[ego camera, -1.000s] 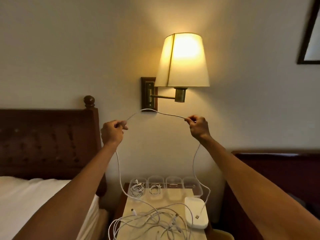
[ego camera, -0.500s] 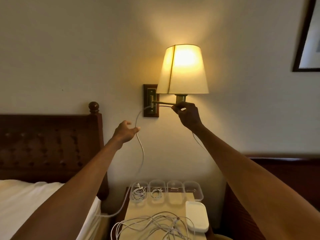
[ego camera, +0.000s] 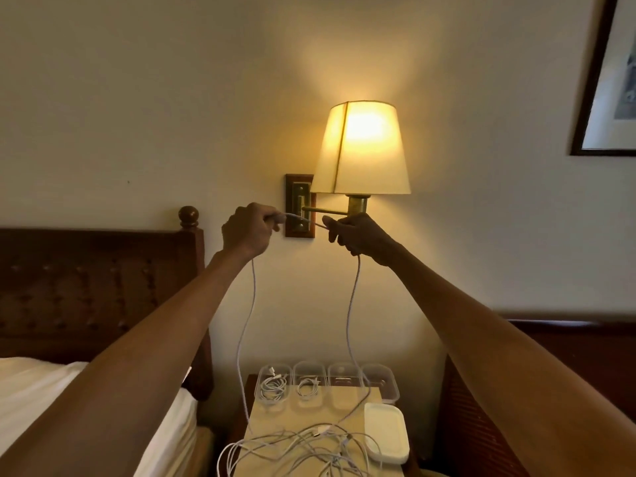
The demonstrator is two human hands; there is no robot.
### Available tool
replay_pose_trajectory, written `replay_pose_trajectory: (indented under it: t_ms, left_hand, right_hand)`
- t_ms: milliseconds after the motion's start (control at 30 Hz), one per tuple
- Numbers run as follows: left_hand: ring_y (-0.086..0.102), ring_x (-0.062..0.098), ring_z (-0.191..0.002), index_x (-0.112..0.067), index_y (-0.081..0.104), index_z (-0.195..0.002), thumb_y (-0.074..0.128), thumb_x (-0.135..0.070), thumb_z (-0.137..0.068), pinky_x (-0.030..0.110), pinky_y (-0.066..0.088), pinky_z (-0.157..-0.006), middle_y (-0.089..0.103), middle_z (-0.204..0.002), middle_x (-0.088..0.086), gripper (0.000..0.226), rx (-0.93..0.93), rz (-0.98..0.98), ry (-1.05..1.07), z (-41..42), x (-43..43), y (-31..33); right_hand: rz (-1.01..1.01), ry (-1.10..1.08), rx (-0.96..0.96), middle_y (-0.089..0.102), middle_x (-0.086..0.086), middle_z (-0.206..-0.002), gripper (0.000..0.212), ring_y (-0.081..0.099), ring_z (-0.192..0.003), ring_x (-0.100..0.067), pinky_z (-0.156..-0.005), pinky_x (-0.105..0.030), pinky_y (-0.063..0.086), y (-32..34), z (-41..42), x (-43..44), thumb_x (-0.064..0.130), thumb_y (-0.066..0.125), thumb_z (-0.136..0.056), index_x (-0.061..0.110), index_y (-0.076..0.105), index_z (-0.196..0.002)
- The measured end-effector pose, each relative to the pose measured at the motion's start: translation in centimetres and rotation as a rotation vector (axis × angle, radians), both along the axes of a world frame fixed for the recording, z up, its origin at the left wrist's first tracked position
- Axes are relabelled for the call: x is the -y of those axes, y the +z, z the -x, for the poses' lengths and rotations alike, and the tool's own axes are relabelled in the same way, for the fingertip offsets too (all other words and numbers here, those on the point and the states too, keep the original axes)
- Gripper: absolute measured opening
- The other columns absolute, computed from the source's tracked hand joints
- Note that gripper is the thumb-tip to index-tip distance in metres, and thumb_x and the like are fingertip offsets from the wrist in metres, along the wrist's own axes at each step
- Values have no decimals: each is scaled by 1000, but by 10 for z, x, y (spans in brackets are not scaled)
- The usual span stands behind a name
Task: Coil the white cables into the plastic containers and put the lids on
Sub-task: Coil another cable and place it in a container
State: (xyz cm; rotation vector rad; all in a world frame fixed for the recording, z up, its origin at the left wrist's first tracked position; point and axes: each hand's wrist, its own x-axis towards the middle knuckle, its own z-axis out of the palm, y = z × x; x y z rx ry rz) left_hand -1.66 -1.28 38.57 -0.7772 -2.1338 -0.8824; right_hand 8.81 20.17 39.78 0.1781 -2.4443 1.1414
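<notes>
Head view. Both bare arms are raised toward mid-frame, in front of a cream wall. The left hand is closed in a fist around a thin white cable; the right hand is pinched shut on the same cable. A short stretch of cable is held between the two hands, just below the brass arm of a lit wall lamp with a cream fabric shade. From each hand one strand is hung downward toward the lower centre of the frame.

At lower centre, a small light-topped bedside table is seen. Along its far edge four clear plastic containers are lined up side by side. A coiled white cable is held in the leftmost one and another in the second; whether anything lies in the other two cannot be told. All four are uncovered. A stack of white rounded-rectangle lids is placed at the right of the tabletop. A loose tangle of white cables is spread over the near part of the table, some loops draped past its left edge.

At left, a dark wooden headboard and white bedding are noted. A dark-framed picture is hung at upper right.
</notes>
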Motion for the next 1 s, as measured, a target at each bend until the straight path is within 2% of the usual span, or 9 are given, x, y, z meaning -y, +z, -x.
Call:
replay_pose_trajectory:
  t_ms: [200, 333, 433, 533, 633, 733, 800, 900, 1000]
  left_hand:
    - [57, 34, -112, -26, 68, -116, 50, -28, -100, 45, 44, -90, 69, -115, 9, 24, 173, 129, 360, 13, 16, -16]
    - [49, 33, -126, -26, 45, -143, 71, -27, -89, 51, 46, -96, 57, -136, 9, 59, 107, 280, 53, -4, -9, -20]
    - [63, 24, -102, -17, 64, -122, 60, -25, -97, 41, 51, -84, 71, -108, 7, 27, 51, 212, -136, -12, -28, -19]
    - [62, 18, -79, -14, 71, -108, 48, -23, -103, 33, 47, -72, 72, -90, 4, 25, -82, 124, -13, -7, -28, -14]
    - [68, 23, -84, -16, 73, -102, 47, -28, -103, 36, 51, -72, 74, -89, 2, 29, 60, 20, 138, 16, -10, -16]
    - [65, 28, -95, -19, 73, -105, 50, -28, -101, 43, 50, -82, 73, -98, 4, 25, 182, 138, 288, 27, -4, -26]
    - [63, 29, -103, -20, 67, -117, 61, -27, -96, 44, 51, -86, 71, -110, 8, 23, 196, 228, 229, 25, -10, -30]
    - [61, 24, -113, -24, 58, -131, 77, -30, -84, 46, 52, -92, 67, -122, 5, 50, 187, 304, -95, 14, -26, -28]
    - [61, 24, -104, -18, 69, -116, 65, -27, -94, 41, 51, -87, 71, -108, 7, 24, 26, 242, -160, 4, -39, -22]
  right_hand:
    - [181, 135, 217, 52, -2, -74, 27, 46, -57, -10, -53, -19, 45, 0, -8, 17, 29, 48, -101, 6, 62, -100]
    - [155, 42, 124, 52, -3, -79, 28, 40, -56, -10, -46, -17, 35, 6, -1, 29, 29, 46, -102, 5, 61, -102]
    - [160, 4, 112, 52, -5, -79, 23, 38, -53, -9, -44, -17, 33, 7, 6, 31, 27, 49, -101, 10, 62, -92]
    - [176, -9, 127, 51, -5, -75, 30, 37, -50, -9, -42, -17, 32, 5, 4, 22, 32, 51, -100, 5, 62, -94]
    - [178, 25, 221, 47, -3, -70, 33, 34, -52, -10, -45, -18, 30, -2, 0, 7, 37, 51, -99, 8, 60, -87]
    - [183, 65, 262, 45, -2, -67, 32, 33, -52, -10, -45, -18, 30, -9, 1, -3, 35, 50, -100, 8, 59, -87]
    - [188, 57, 238, 44, -2, -68, 31, 34, -53, -10, -46, -19, 31, -11, 7, 0, 34, 48, -101, 9, 56, -85]
    - [162, 16, 176, 45, -2, -68, 33, 37, -53, -11, -46, -19, 33, -14, 17, 8, 36, 48, -101, 11, 57, -81]
    - [144, -31, 148, 45, -2, -67, 35, 38, -52, -11, -44, -18, 33, -15, 26, 14, 38, 50, -100, 12, 58, -78]
